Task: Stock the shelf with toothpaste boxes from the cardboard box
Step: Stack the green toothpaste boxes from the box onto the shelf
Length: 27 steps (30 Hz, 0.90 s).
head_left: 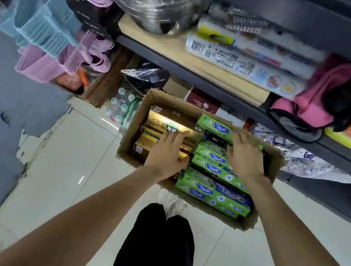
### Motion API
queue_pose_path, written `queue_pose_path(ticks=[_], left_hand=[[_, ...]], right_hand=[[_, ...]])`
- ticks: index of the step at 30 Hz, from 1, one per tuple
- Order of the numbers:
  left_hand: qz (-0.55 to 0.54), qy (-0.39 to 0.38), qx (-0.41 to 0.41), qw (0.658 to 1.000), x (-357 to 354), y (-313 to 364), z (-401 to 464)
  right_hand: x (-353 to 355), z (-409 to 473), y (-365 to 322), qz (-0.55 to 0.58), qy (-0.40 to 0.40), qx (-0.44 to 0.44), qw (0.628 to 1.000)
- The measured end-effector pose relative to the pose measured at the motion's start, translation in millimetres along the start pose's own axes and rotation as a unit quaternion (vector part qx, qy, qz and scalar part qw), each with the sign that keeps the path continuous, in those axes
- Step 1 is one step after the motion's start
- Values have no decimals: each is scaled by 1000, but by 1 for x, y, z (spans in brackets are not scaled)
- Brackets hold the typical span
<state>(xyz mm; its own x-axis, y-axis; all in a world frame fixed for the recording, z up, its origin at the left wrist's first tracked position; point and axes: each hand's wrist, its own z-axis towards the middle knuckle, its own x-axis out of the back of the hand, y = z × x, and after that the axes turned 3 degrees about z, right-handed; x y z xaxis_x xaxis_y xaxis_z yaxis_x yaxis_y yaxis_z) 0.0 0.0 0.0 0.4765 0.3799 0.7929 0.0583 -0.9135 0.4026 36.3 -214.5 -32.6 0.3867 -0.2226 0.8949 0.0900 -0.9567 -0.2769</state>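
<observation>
Cardboard box (133,124): one, open-topped, on the tiled floor (67,173) against the foot of the shelf (202,74); its far rim lies under the shelf's dark front edge.
Green toothpaste boxes (213,193): about five visible, lying flat in a row along the right half of the cardboard box, long sides touching; more may sit beneath the hand.
Gold toothpaste boxes (160,120): about four visible, packed in the left half, touching the green row.
Left hand (168,152): one, lying palm down on the gold toothpaste boxes, fingers (178,136) straight and close together; whether they hook an edge cannot be told.
Right hand (245,156): one, palm down on the green row, fingers slightly spread and touching the box tops, not curled round any.
Shelf contents: stacked steel bowls (149,2), two rolls of plastic wrap (246,59), a pink cloth item (312,101); no toothpaste visible there.
Hangers (47,20): pink and blue bundles hang left of the shelf, over the floor.
Open room: bare tile lies left of and in front of the cardboard box; the person's legs (159,245) stand just behind its near rim.
</observation>
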Motion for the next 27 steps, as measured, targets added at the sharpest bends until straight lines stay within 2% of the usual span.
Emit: queue_pose_path(ticks=[3, 7, 11, 15, 23, 27], left_hand=[[106, 11, -75, 991, -24, 10, 24], [171, -3, -140, 975, -55, 17, 44], [233, -44, -135, 962, -73, 20, 49], [245, -27, -163, 955, -76, 22, 54], [299, -65, -171, 936, -89, 28, 71], [320, -37, -228, 919, -79, 30, 69]], right_hand=[[-22, 23, 5, -81, 13, 14, 997], [-43, 30, 13, -145, 66, 38, 987], [-42, 30, 12, -131, 109, 27, 985], [-48, 18, 15, -90, 100, 30, 990], [-59, 30, 6, -136, 156, -73, 976], [-45, 24, 1, -68, 147, -111, 981]])
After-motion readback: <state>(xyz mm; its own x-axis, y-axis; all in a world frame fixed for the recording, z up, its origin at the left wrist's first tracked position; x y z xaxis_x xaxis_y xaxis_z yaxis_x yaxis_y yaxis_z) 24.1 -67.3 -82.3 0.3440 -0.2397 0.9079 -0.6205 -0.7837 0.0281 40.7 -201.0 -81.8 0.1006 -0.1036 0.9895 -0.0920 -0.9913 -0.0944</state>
